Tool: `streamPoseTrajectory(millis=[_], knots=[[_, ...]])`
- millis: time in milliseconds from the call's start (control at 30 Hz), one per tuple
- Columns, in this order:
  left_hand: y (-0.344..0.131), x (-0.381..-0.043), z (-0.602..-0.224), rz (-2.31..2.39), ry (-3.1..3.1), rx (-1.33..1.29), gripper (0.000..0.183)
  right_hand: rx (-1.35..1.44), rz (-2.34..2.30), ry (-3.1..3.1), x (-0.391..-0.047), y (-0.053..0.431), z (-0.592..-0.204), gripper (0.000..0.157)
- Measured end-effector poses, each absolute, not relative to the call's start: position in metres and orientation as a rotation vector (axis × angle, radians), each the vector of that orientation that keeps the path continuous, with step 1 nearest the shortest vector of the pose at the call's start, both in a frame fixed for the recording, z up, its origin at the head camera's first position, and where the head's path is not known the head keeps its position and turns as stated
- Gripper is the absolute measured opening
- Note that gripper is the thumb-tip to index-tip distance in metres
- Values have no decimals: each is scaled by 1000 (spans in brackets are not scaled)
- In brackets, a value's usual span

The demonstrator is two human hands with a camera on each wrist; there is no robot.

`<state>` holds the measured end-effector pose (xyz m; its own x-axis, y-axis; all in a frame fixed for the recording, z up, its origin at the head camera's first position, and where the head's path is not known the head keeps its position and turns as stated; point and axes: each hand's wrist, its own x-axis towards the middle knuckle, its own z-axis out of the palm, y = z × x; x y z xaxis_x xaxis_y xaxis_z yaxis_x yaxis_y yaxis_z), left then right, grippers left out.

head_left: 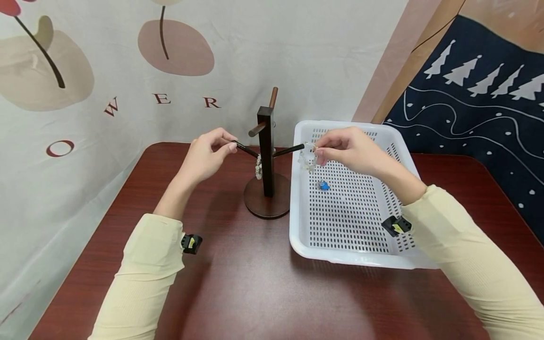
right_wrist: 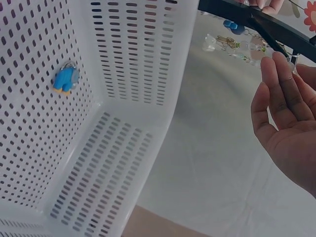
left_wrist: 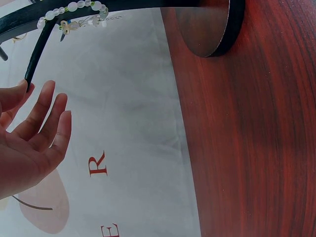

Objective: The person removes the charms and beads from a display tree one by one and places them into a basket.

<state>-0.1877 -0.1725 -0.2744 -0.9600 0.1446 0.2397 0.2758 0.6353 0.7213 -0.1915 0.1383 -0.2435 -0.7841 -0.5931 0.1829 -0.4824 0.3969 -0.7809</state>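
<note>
Two hands raised, head view: I pinch the tip of the left peg (head_left: 248,149) of a dark stand (head_left: 266,163) between thumb and fingers of my left hand (head_left: 206,156); fingers of my right hand (head_left: 352,150) pinch a clear beaded bracelet (head_left: 310,165) at the tip of the right peg (head_left: 290,150). Whether it loops the tip: cannot tell. A second beaded strand (head_left: 259,168) hangs on the left peg. White basket (head_left: 340,257) on the tabletop (head_left: 250,283), just right of the stand; blue charm (head_left: 324,185) inside.

Left wrist view: left peg pinched, remaining fingers apart.

Right wrist view: fingertips near beads, pinch itself hidden.
</note>
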Motion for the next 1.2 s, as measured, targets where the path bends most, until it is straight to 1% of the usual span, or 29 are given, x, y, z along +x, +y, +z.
streamPoseTrajectory(millis=[400, 533, 700, 1000, 1200], knots=[[-171, -186, -272, -1207, -2685, -355, 13, -898, -1263, 2574, -193, 154, -253, 13], [-171, -186, -272, -1211, -2688, -352, 13, -861, -1225, 2590, -194, 161, -260, 12], [-171, -185, -272, -1213, -2691, -349, 14, -878, -1233, 2551, -198, 167, -271, 12], [-171, -186, -272, -1220, -2682, -358, 14, -791, -1205, 2541, -201, 173, -291, 12], [-171, -186, -273, -1219, -2693, -351, 14, -802, -1209, 2520, -204, 175, -301, 11]])
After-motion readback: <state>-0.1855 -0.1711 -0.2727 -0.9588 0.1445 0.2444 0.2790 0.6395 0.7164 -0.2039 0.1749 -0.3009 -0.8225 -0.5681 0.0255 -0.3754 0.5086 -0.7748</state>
